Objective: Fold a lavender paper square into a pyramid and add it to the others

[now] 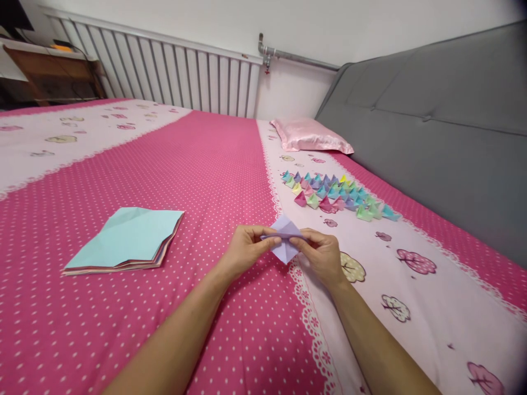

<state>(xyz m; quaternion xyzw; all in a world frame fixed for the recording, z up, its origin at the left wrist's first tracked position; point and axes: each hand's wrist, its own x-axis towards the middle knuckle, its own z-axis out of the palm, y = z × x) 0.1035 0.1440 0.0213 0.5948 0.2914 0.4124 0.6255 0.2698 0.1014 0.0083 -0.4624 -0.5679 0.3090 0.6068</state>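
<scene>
A folded piece of lavender origami paper (285,253) is held just above the bed, its corners pointing up and down. My left hand (246,247) pinches its left side between thumb and fingers. On the right side, my right hand (323,253) grips it the same way, and both thumbs press close together near the middle fold. Beyond my right hand, several small folded paper boats (333,189) in blue, green, pink, purple and yellow stand in rows. To the left lies a stack of square paper sheets (127,238) with light blue on top.
A pink polka-dot bedspread (197,159) with pale printed bands covers the bed. At the back right lies a pink satin pillow (310,134) by a grey padded headboard (432,109). A white radiator (164,68) and a wooden desk (53,71) stand behind.
</scene>
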